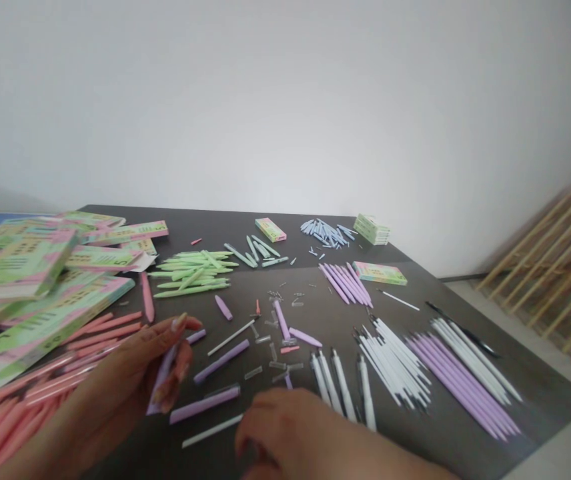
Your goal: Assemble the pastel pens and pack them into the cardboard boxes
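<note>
The dark surface [205, 230] stands before a white wall [285, 100]. The left hand [140, 363] has its fingers closed around 1 purple barrel [162, 375], beside the loose purple tubes [221, 361]. The right hand [285, 427] is curled low — its fingertips are hidden; whether it grips anything cannot be told. Caution: a forward sweep could scatter the clear pieces [278, 365]; a slack hold could let the barrel drop and roll.

Lavender barrels [205, 404] are smooth plastic, the boxes [20, 260] thin card, the tabletop [205, 228] smooth, seemingly matt.
</note>
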Demonstrator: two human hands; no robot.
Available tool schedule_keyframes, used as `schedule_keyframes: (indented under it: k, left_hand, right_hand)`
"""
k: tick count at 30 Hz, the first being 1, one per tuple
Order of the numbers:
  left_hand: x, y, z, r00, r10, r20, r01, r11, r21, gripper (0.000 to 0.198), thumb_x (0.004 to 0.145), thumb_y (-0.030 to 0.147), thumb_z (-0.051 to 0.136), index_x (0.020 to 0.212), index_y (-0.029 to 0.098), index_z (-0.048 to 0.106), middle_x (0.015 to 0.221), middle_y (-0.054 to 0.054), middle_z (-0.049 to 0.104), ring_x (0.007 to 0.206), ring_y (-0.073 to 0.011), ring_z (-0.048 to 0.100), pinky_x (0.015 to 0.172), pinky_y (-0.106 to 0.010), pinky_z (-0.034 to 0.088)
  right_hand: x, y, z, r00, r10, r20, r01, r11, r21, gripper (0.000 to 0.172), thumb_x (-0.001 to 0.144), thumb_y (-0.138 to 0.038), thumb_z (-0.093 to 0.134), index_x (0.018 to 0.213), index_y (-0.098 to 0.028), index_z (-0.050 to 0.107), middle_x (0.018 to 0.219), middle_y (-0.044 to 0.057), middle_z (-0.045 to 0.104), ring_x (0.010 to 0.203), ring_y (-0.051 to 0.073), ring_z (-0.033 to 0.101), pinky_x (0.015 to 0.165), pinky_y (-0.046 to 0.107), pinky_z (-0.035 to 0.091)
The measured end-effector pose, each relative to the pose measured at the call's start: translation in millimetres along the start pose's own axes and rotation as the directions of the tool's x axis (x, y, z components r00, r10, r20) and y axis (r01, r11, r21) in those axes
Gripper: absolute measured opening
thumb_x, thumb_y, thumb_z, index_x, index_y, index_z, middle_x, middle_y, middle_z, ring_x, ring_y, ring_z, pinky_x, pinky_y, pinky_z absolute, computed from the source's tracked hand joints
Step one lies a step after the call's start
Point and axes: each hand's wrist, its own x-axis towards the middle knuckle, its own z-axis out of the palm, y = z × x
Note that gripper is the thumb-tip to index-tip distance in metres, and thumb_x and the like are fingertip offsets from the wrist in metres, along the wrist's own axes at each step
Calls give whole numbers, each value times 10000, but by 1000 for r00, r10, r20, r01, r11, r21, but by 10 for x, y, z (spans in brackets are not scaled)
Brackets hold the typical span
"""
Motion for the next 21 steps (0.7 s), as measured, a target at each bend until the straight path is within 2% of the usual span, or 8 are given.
schedule_keyframes:
  k: [2, 3, 4, 6, 10, 15, 17, 21]
  left_hand:
    - [4, -54, 1, 998, -20, 60, 17, 999, 52, 243, 709, 423, 624, 728, 187, 572, 478, 43, 524, 302, -54, 316, 291, -174, 296]
    - [0, -81, 16, 995, -36, 96, 27, 995, 93, 272, 713, 448, 616, 691, 184, 554, 477, 51, 497, 312, -43, 284, 299, -167, 273]
    - [-10, -104, 38, 990, -53, 127, 34, 989, 145, 306, 705, 475, 617, 662, 183, 535, 466, 64, 454, 323, -37, 253, 306, -162, 243]
    - [-41, -130, 93, 984, -62, 166, 11, 957, 291, 365, 674, 528, 627, 635, 184, 511, 461, 83, 374, 357, -37, 228, 330, -160, 199]
    - [-96, -106, 172, 981, 32, 190, -138, 806, 576, 452, 655, 609, 575, 553, 181, 475, 479, 70, 341, 428, -67, 280, 394, -187, 221]
    - [-65, -139, 210, 983, 102, 153, -184, 484, 856, 415, 716, 559, 515, 552, 179, 552, 484, 35, 410, 470, -113, 375, 453, -225, 240]
    - [-51, -185, 254, 973, 106, 206, -232, 396, 889, 341, 749, 499, 509, 649, 198, 632, 507, 23, 494, 482, -129, 430, 470, -230, 260]
    - [-52, -260, 390, 926, 147, 349, -378, 320, 869, 192, 786, 295, 488, 825, 256, 673, 763, -12, 654, 699, -177, 584, 618, -248, 369]
  right_hand:
    - [-57, 119, -235, 951, 213, -226, -211, 977, 33, 66, 806, -194, 582, 826, -187, 645, 824, 13, 639, 792, 140, 586, 661, 213, 393]
    - [-74, 198, -320, 910, 289, -298, -291, 956, 41, 95, 809, -152, 559, 793, -184, 647, 806, 13, 629, 761, 132, 577, 651, 214, 382]
    - [-83, 281, -381, 876, 344, -339, -349, 936, 47, 121, 811, -135, 545, 779, -182, 651, 797, 15, 621, 740, 129, 570, 642, 218, 374]
    - [-82, 425, -440, 841, 393, -372, -405, 913, 49, 139, 808, -129, 538, 766, -178, 660, 791, 21, 613, 718, 128, 562, 636, 222, 364]
    - [-63, 523, -419, 861, 387, -329, -398, 917, 36, 146, 806, -139, 538, 782, -182, 676, 807, 27, 614, 718, 128, 559, 635, 219, 355]
    - [-78, 517, -386, 895, 374, -244, -386, 922, -1, 213, 775, -75, 516, 838, -187, 686, 849, 35, 633, 786, 140, 571, 679, 215, 360]
    - [-85, 546, -383, 896, 376, -235, -391, 920, -19, 232, 765, -57, 506, 832, -185, 688, 855, 40, 638, 802, 144, 573, 695, 218, 361]
    - [-106, 609, -395, 898, 383, -217, -403, 914, -55, 215, 733, -56, 535, 812, -186, 688, 855, 43, 649, 808, 155, 580, 695, 225, 361]
